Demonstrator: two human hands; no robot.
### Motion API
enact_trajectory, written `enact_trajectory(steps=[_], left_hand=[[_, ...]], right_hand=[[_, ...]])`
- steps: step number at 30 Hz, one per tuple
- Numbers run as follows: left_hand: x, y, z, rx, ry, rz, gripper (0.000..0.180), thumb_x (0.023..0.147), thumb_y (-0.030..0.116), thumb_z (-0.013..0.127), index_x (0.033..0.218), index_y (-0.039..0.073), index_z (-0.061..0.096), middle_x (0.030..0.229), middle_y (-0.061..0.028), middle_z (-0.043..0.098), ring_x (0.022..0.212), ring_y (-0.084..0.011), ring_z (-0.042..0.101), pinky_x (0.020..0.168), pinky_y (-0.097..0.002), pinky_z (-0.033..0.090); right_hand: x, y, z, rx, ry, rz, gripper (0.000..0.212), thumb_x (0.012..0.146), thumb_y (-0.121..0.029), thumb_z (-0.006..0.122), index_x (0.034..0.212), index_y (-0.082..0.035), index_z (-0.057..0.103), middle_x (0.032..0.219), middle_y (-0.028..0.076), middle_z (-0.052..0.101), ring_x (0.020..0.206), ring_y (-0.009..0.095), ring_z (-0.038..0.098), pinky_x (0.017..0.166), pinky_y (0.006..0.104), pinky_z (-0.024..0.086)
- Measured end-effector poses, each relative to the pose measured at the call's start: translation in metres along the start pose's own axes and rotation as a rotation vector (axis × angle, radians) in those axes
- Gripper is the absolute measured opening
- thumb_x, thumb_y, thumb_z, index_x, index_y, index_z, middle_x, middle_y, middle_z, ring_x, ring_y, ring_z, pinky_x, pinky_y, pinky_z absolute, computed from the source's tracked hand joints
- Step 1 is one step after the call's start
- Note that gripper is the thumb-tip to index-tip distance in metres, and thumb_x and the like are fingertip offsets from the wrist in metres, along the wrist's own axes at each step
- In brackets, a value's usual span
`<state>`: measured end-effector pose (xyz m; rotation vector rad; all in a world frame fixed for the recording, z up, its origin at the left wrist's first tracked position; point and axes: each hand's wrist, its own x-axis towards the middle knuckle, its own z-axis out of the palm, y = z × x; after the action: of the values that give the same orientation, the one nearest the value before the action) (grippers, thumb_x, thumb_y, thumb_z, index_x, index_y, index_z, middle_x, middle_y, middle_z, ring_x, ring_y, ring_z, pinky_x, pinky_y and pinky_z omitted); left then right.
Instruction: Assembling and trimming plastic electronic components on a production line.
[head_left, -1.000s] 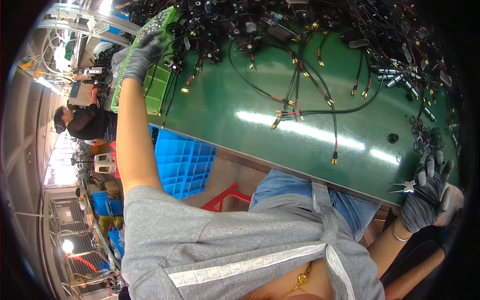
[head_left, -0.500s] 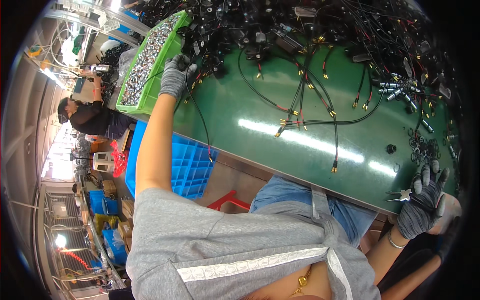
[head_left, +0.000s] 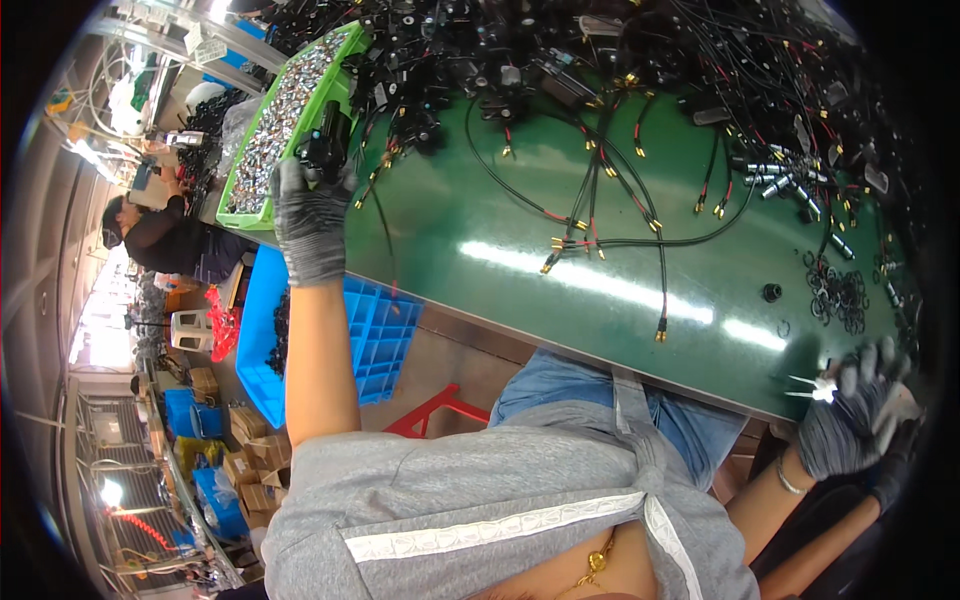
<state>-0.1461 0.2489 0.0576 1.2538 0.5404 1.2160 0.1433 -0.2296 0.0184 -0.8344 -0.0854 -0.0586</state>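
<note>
My left hand [head_left: 312, 225], in a grey knit glove, is closed around a black cylindrical housing [head_left: 325, 148] beside the green bin's near end. A thin black cable [head_left: 387, 225] with red near its tip hangs to the right of that hand, over the table edge. At the far right, my gloved right hand [head_left: 850, 420] grips pliers [head_left: 824, 389] whose two thin metal tips point left. Its fingers partly hide the tool's handles. Small black rings [head_left: 840, 298] lie in a heap just beyond that hand, with a black round cap [head_left: 771, 292] to their left.
Small metal parts fill the green bin [head_left: 240, 220]. A heap of black parts [head_left: 500, 75] and cables lines the table's far side. Silver cylinders [head_left: 790, 180] lie at right. Below the edge is a blue crate [head_left: 262, 375]. Another person [head_left: 165, 235] is at left; another forearm [head_left: 830, 545] is lower right.
My left hand has drawn back from the heap toward me, bringing a black housing into view. My right hand has moved slightly off the rings with the pliers.
</note>
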Motion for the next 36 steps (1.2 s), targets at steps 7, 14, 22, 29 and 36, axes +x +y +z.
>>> enact_trajectory(steps=[7, 14, 22, 29, 36], left_hand=[[-0.054, 0.000, 0.018, -0.663, -0.298, -0.336, 0.039, 0.091, 0.044, 0.057, 0.111, 0.010, 0.060, 0.100, -0.0066, 0.067, 0.088, -0.0262, 0.062, 0.071, -0.0375, 0.052], [-0.104, -0.060, 0.042, -0.034, -0.331, -0.272, 0.030, 0.081, 0.017, 0.071, 0.107, 0.008, 0.059, 0.093, -0.0039, 0.062, 0.083, -0.0159, 0.058, 0.078, -0.0316, 0.049], [-0.103, -0.076, 0.064, 0.102, -0.129, 0.107, 0.053, 0.078, 0.001, 0.069, 0.125, 0.011, 0.046, 0.102, 0.0007, 0.048, 0.094, -0.0088, 0.047, 0.082, -0.0267, 0.045], [-0.105, -0.072, 0.067, 0.275, 0.088, 0.291, 0.061, 0.074, -0.015, 0.056, 0.128, 0.008, 0.040, 0.117, -0.0053, 0.043, 0.103, -0.0148, 0.046, 0.093, -0.0277, 0.040], [-0.120, -0.067, 0.075, 0.462, 0.190, 0.376, 0.047, 0.073, -0.014, 0.056, 0.116, 0.005, 0.050, 0.106, -0.0042, 0.044, 0.092, -0.0144, 0.048, 0.086, -0.0271, 0.043]], right_hand=[[0.039, -0.033, -0.008, -1.241, -0.415, -0.643, 0.053, 0.082, -0.001, 0.060, 0.133, -0.003, 0.046, 0.127, 0.011, 0.050, 0.109, 0.019, 0.048, 0.096, 0.0291, 0.040], [0.053, 0.018, -0.021, -1.684, -0.572, -0.740, 0.066, 0.076, -0.012, 0.073, 0.136, -0.011, 0.044, 0.135, 0.012, 0.044, 0.123, 0.029, 0.047, 0.104, 0.0413, 0.041], [0.043, 0.020, -0.049, -0.729, -0.423, -0.352, 0.025, 0.091, -0.005, 0.056, 0.116, 0.001, 0.057, 0.112, 0.009, 0.060, 0.108, 0.019, 0.055, 0.098, 0.0330, 0.042], [0.029, 0.005, -0.026, -0.899, -0.730, -0.274, 0.018, 0.088, -0.004, 0.058, 0.106, -0.001, 0.059, 0.103, 0.007, 0.060, 0.098, 0.016, 0.056, 0.090, 0.0295, 0.044], [0.037, 0.008, -0.034, -0.832, -0.754, -0.187, 0.018, 0.090, -0.002, 0.054, 0.108, 0.000, 0.059, 0.105, 0.006, 0.061, 0.102, 0.015, 0.056, 0.095, 0.0298, 0.042]])
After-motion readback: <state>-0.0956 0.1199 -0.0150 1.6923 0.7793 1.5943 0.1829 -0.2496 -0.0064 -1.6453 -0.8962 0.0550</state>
